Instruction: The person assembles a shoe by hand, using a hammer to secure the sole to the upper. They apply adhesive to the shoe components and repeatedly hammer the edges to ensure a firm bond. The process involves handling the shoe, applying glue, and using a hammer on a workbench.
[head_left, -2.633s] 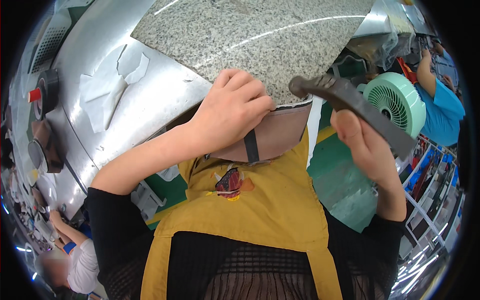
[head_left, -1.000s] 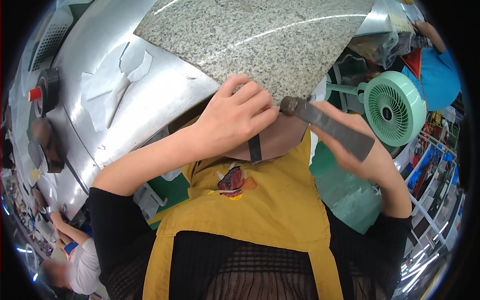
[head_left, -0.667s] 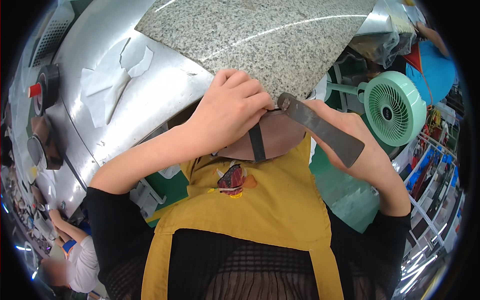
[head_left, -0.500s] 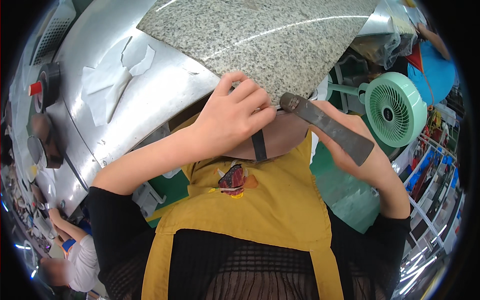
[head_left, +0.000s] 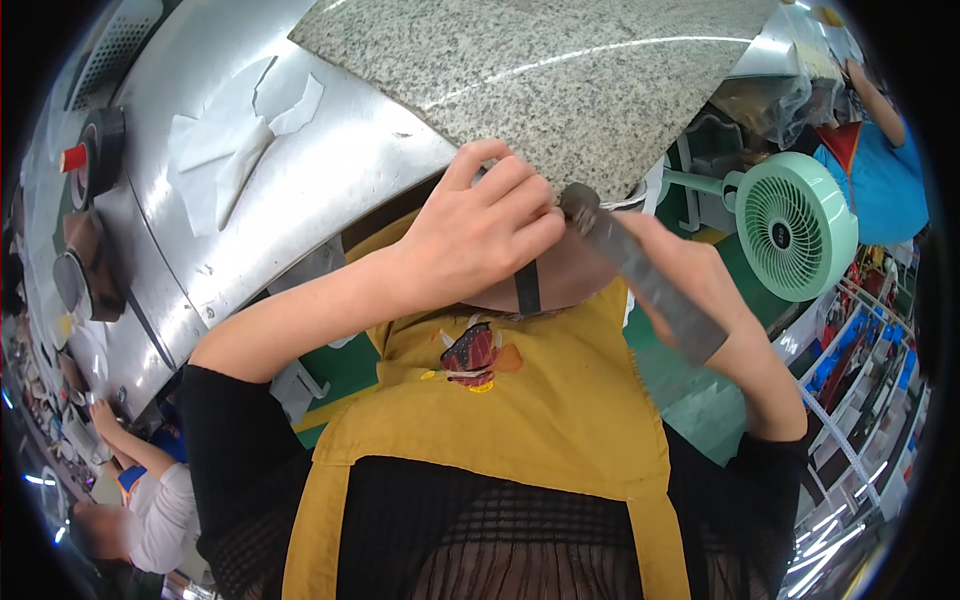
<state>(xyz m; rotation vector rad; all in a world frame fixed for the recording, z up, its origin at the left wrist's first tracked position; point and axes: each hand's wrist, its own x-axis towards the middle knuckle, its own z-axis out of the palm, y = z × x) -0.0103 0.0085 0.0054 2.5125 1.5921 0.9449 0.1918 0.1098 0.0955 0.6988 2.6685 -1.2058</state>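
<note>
My right hand [head_left: 685, 255] is closed around a hammer, whose handle is hidden beneath the head and fingers. Its dark metal head [head_left: 650, 275] runs from a blunt face by the slab's near corner to a flared, flat tail, a little blurred. My left hand [head_left: 490, 215] is closed, fingers curled, at the edge of a brown leather-like piece [head_left: 585, 268] with a black strip across it. That piece lies between the slab and my mustard apron [head_left: 500, 420]; its far edge and my left fingertips are partly hidden. The speckled granite slab [head_left: 560, 100] sits just beyond both hands.
Torn white sheets [head_left: 215, 165] lie on the steel table [head_left: 340, 170] at left. Beside them are a black roll [head_left: 103, 150] and a brown item [head_left: 90, 260]. A mint-green fan [head_left: 795, 228] stands at right. Other people are at far right and lower left.
The hammer head has tipped, its tail swinging down and slightly left, its face staying near the slab corner. My left hand keeps its grip; the whole view has shifted slightly.
</note>
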